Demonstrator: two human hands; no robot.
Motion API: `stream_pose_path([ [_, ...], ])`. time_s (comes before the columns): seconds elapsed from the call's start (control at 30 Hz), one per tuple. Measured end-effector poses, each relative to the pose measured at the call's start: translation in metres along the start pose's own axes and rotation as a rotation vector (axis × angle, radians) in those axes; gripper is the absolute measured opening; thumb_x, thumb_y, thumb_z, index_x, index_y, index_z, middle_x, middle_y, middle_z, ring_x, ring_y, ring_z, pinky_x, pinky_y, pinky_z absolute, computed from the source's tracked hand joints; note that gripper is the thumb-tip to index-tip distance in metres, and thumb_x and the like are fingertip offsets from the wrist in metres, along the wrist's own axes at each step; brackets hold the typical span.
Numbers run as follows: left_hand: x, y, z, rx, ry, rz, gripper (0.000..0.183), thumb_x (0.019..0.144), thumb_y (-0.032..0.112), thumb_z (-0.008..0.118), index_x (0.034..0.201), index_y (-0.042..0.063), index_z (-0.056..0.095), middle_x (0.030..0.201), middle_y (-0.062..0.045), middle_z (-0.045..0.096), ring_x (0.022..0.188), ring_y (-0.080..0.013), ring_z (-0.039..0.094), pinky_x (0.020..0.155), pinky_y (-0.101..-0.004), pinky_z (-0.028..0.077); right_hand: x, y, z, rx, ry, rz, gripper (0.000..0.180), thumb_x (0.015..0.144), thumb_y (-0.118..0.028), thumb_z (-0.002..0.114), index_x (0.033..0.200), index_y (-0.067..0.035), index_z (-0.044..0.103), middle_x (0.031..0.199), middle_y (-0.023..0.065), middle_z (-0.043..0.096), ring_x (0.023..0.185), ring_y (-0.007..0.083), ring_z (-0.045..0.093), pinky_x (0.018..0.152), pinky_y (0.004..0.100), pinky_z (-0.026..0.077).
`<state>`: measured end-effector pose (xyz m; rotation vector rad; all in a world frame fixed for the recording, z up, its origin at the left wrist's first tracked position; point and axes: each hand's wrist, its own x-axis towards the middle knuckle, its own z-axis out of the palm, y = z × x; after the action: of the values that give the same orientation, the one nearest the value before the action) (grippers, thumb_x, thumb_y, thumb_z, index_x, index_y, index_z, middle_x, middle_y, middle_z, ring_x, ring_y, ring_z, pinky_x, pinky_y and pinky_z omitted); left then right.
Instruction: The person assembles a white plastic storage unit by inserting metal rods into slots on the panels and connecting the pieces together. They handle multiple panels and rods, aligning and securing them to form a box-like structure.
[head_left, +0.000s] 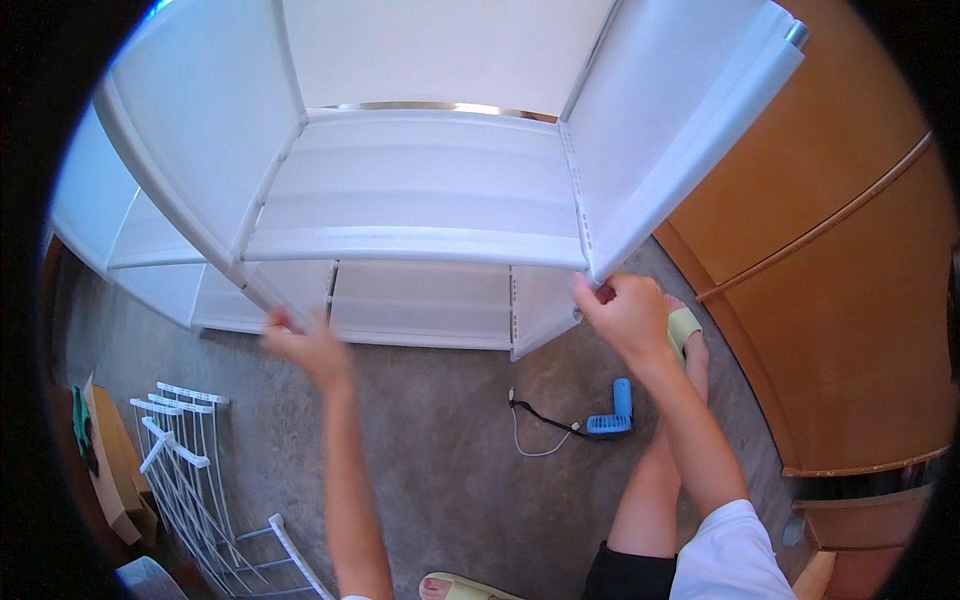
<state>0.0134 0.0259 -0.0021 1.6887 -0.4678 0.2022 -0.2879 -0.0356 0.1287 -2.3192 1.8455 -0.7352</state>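
Observation:
A white fabric shelf unit (420, 187) on a metal tube frame stands before me. My right hand (626, 311) grips its right front edge just below the shelf's front corner, thumb towards the shelf. My left hand (311, 349), blurred, has its fingers on the fabric-covered front upright (262, 292) left of the middle bay. What lies inside the curled fingers is hidden. A bare metal tube end (797, 34) pokes out of the fabric at the upper right.
Several white-ended metal racks (187, 450) lie on the concrete floor (450, 465) at left, beside an open cardboard box (112, 465). A blue handheld fan (615, 412) with a white cable (536, 454) lies between my feet and the unit. Brown wooden furniture (840, 315) stands at right.

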Motion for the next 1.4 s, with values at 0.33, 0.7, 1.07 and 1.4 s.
stream_pose_path([
  [0.33,-0.173,0.129,0.072,-0.617,-1.107,-0.030,0.046,0.068,0.003,0.066,0.111,0.002,0.050,0.111,-0.017,0.052,0.102,-0.0313,0.052,0.085,-0.0363,0.042,0.026,0.016,0.009,0.164,-0.123,-0.099,0.036,0.073,-0.036,0.060,0.063,-0.001,0.064,0.051,0.0124,0.056,0.050,0.0268,0.058,0.049,0.0335,0.044],
  [0.7,-0.173,0.120,0.095,-0.440,-1.035,0.306,0.045,0.065,-0.011,0.050,0.108,0.004,0.049,0.104,-0.015,0.049,0.095,-0.0340,0.048,0.078,-0.0414,0.042,0.030,0.009,-0.009,0.081,-0.236,-0.145,0.034,0.075,-0.033,0.056,0.064,-0.002,0.063,0.051,0.0141,0.055,0.046,0.0278,0.054,0.046,0.0356,0.041],
  [1.07,-0.173,0.113,0.089,-0.382,-1.056,0.296,0.049,0.066,-0.008,0.054,0.113,0.001,0.043,0.108,-0.018,0.047,0.101,-0.0360,0.045,0.084,-0.0419,0.039,0.026,0.007,0.001,0.110,-0.210,-0.101,0.038,0.080,-0.033,0.053,0.066,0.001,0.061,0.056,0.0189,0.053,0.052,0.0320,0.054,0.049,0.0382,0.039],
  [1.4,-0.177,0.112,0.089,-0.584,-0.813,0.279,0.045,0.065,-0.008,0.055,0.108,0.002,0.045,0.106,-0.016,0.050,0.097,-0.0329,0.048,0.080,-0.0405,0.040,0.023,0.006,0.004,0.076,-0.222,-0.089,0.037,0.081,-0.034,0.053,0.069,0.001,0.061,0.058,0.0185,0.055,0.054,0.0322,0.055,0.050,0.0376,0.040],
])
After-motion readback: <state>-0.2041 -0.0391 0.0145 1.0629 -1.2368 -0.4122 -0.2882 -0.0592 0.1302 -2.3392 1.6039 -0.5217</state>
